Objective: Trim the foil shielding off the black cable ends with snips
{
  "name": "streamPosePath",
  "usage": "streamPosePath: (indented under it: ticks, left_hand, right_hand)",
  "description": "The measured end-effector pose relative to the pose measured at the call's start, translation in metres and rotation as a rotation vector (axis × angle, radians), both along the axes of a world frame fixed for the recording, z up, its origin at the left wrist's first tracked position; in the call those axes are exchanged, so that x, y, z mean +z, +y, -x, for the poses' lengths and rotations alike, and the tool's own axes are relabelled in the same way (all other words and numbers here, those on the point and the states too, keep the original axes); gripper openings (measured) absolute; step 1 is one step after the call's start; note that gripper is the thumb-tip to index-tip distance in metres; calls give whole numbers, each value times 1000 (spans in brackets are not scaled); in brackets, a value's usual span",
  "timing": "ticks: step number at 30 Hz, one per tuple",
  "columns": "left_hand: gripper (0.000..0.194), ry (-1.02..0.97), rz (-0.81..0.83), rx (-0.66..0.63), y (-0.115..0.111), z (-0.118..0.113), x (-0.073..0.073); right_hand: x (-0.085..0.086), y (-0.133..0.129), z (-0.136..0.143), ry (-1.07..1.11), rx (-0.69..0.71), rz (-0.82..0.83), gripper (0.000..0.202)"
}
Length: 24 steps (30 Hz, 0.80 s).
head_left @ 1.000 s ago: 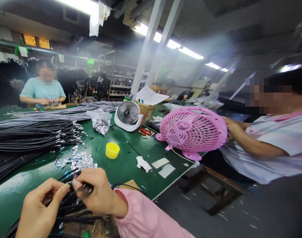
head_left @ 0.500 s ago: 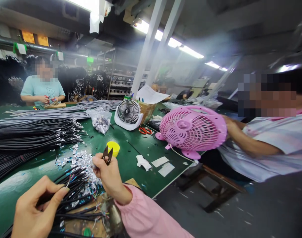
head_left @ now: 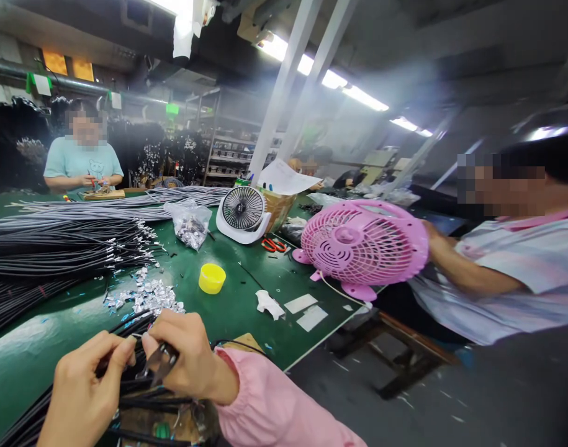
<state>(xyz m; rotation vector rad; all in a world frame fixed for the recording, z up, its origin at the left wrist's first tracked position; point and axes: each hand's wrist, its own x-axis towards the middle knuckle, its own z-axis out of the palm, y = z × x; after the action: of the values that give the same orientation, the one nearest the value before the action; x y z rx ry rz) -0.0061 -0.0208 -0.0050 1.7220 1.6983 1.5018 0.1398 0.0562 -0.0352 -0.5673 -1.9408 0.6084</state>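
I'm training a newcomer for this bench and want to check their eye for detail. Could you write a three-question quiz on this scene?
1. Which of the wearer's hands holds the dark metal tool?
2. Beside the base of the white fan lie: A) a hammer, B) red-handled scissors, C) a paintbrush.
3. True or false: in the picture, the pink fan is to the right of the white fan.

Key: 1. The right hand. 2. B. 3. True.

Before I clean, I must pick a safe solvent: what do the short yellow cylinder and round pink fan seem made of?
Short yellow cylinder: probably smooth plastic, from its bright, even wall.
Round pink fan: likely hard, satin plastic, from its moulded-looking ribs.
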Motion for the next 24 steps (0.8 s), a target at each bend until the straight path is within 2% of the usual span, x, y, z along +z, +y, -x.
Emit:
streamPosePath:
  ticks: [2,5,9,12,15,19,21,24]
  left_hand:
    - [36,-42,42,-29,-1,0,0]
    - [34,-135,89,19,-6,-7,3]
    - [42,-67,-18,82,-10,-14,4]
    - [43,-68,-20,71,-9,-13,1]
    - [40,-105,-22,25,-8,-8,-3]
    - [35,-151,-25,45,-6,1,-6]
    - [36,-163,-11,25,-5,6,-7]
    - [38,-107,-34,-71,-1,15,-11]
  right_hand:
    - [2,1,1,10,8,51,36]
    - [4,1,2,31,-20,102,35]
    - [5,-4,4,91,-124,66,34]
    - [10,-5,4,136,-109,87,36]
    - [18,0,3,267,-111,270,39]
    - [31,6,2,389,-225,422,33]
    - [36,5,4,338,-139,440,23]
    - [39,1,5,240,116,432,18]
